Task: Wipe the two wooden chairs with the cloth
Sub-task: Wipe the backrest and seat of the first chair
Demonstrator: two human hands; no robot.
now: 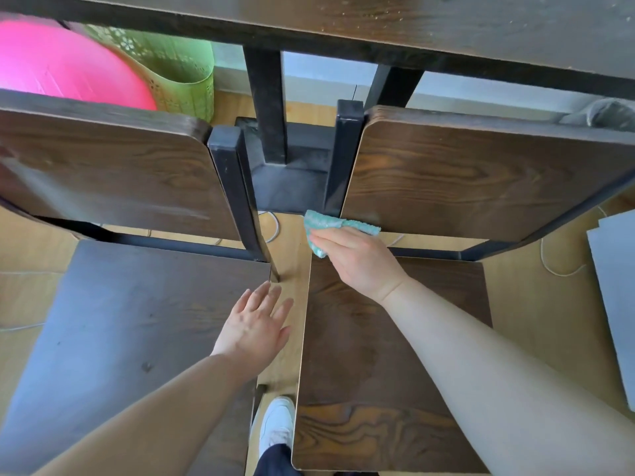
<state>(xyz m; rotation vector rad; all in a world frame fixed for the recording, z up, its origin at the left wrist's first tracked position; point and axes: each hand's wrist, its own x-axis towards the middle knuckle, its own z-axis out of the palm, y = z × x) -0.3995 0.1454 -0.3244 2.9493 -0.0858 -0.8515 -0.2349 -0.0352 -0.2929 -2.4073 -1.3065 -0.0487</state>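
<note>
Two bare forearms reach forward from the bottom of the view, above a white shoe point(276, 426) on a pale wooden floor point(288, 242). The left hand point(256, 322) hovers flat, fingers spread and released, holding nothing, over the gap between two chairs set side by side. The right hand point(357, 261) has its fingers closed around a small teal cloth point(323, 228), pressing it at the lower left corner of the right chair's backrest point(481, 173), just above the back edge of its seat point(388, 365).

The cloth looks soft, light and easily bunched, so it is best held wadded under the palm, as it is now. Both chairs look stiff and heavy, with dark grained wood panels on black metal frames; the left chair point(130, 324) shows a duller, dusty sheen.

Beyond the backrests runs the edge of a dark wooden counter point(446, 25) on black legs. A pink ball point(62, 67) and a green perforated basket point(171, 73) sit on the far left. A grey panel point(615, 286) lies on the floor to the right.
</note>
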